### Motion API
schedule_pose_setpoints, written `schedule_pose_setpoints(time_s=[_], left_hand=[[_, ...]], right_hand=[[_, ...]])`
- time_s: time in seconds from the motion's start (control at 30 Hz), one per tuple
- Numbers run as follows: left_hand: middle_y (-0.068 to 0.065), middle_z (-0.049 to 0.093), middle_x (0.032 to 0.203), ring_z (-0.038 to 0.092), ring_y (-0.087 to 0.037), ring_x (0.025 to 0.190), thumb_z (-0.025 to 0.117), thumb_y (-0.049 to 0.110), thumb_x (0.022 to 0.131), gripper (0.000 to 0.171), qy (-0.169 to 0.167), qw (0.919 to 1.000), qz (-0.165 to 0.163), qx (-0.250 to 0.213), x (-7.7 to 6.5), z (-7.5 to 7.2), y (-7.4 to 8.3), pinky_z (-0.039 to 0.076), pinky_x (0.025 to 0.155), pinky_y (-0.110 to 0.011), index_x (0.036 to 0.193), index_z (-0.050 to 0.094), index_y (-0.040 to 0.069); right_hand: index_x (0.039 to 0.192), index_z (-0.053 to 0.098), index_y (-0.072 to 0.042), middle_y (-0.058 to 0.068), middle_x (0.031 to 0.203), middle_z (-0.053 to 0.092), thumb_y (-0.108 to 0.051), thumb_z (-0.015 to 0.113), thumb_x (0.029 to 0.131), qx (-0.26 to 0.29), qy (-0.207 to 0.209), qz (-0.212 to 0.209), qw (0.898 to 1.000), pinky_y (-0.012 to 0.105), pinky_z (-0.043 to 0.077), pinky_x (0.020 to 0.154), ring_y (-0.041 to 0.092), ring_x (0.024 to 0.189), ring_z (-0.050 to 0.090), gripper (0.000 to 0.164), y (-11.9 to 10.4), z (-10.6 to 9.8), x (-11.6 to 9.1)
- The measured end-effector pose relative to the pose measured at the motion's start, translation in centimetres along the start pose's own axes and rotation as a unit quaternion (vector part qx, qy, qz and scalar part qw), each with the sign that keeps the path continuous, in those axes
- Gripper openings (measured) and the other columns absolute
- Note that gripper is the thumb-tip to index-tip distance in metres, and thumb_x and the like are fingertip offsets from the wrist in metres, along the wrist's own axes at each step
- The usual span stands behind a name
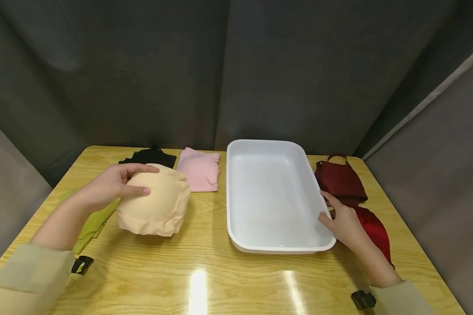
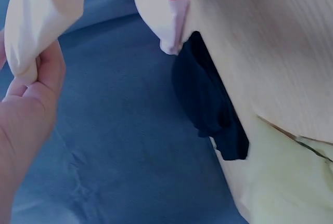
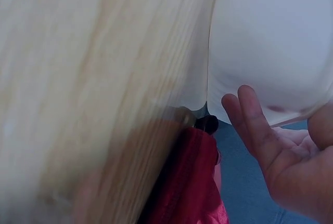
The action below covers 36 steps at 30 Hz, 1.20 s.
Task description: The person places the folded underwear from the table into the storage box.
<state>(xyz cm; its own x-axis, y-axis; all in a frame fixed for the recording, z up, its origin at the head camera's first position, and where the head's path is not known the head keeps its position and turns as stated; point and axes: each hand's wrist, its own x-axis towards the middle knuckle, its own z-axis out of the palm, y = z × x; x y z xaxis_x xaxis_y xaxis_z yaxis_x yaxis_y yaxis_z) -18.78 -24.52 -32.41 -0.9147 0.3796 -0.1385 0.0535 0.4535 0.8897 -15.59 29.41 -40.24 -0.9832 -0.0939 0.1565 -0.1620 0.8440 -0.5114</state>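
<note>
A folded beige garment [image 1: 155,201], soft and puffed with wrinkled edges, hangs above the left part of the table. My left hand [image 1: 112,186] pinches it at its upper left, thumb on the near face; the left wrist view also shows the beige cloth [image 2: 44,21] between thumb and fingers. A deep white tray [image 1: 276,197] stands right of the middle with nothing inside. My right hand [image 1: 344,223] grips its right rim. From the right wrist, fingers [image 3: 255,115] reach under the tray's edge, with the thumb at the rim.
Behind the beige garment lie folded black cloth [image 1: 151,156] and pink cloth [image 1: 199,168]. Yellow-green cloth [image 1: 92,227] lies under my left forearm. A maroon garment with a strap loop [image 1: 339,179] and a shiny red one [image 1: 374,229] lie right of the tray. Dark curtains [image 1: 220,70] surround the wooden table.
</note>
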Motion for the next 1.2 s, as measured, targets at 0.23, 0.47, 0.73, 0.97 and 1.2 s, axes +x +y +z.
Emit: schedule_pose_setpoints(time_s=[0.23,0.47,0.73,0.97,1.2], left_hand=[[-0.016,0.049,0.126,0.058,-0.020,0.095,0.074,0.022,0.082,0.060,0.020,0.9997,-0.004,-0.013,-0.1,0.8,2.3,0.055,0.075,-0.029,0.135,0.050,0.012],[-0.015,0.052,0.122,0.058,-0.019,0.096,0.074,0.021,0.082,0.058,0.032,0.9987,0.017,-0.035,0.3,1.9,4.2,0.054,0.075,-0.028,0.135,0.051,0.013],[-0.017,0.057,0.112,0.065,-0.017,0.087,0.073,0.015,0.083,0.059,0.029,0.9949,0.022,-0.094,1.3,3.4,5.9,0.056,0.071,-0.031,0.137,0.048,0.012],[-0.015,0.057,0.114,0.061,-0.018,0.088,0.073,0.012,0.083,0.056,0.048,0.9933,0.034,-0.099,2.3,5.0,7.2,0.055,0.072,-0.028,0.135,0.052,0.015],[-0.013,0.055,0.122,0.059,-0.021,0.094,0.074,0.007,0.081,0.054,0.056,0.9873,0.042,-0.143,3.7,6.8,8.0,0.055,0.074,-0.028,0.131,0.055,0.012]], right_hand=[[0.137,0.040,0.005,0.031,0.115,0.058,-0.008,0.062,0.085,0.004,-0.029,0.009,1.000,0.038,0.057,0.064,0.030,0.081,0.066,0.058,0.0,-0.5,0.2],[0.141,0.033,0.003,0.032,0.123,0.054,-0.016,0.065,0.089,0.044,-0.070,0.039,0.996,0.043,0.056,0.074,0.037,0.094,0.063,0.064,0.5,-1.2,1.7],[0.148,0.026,-0.005,0.031,0.130,0.048,-0.020,0.062,0.092,0.098,-0.114,0.062,0.987,0.038,0.058,0.065,0.037,0.098,0.063,0.068,1.6,-1.4,4.1],[0.149,0.027,-0.008,0.032,0.132,0.047,-0.019,0.062,0.092,0.103,-0.130,0.072,0.984,0.038,0.058,0.064,0.035,0.095,0.065,0.068,1.9,-1.4,5.4],[0.149,0.025,-0.009,0.032,0.134,0.046,-0.018,0.062,0.092,0.110,-0.145,0.084,0.980,0.037,0.058,0.065,0.032,0.093,0.067,0.069,1.5,-1.6,5.6]])
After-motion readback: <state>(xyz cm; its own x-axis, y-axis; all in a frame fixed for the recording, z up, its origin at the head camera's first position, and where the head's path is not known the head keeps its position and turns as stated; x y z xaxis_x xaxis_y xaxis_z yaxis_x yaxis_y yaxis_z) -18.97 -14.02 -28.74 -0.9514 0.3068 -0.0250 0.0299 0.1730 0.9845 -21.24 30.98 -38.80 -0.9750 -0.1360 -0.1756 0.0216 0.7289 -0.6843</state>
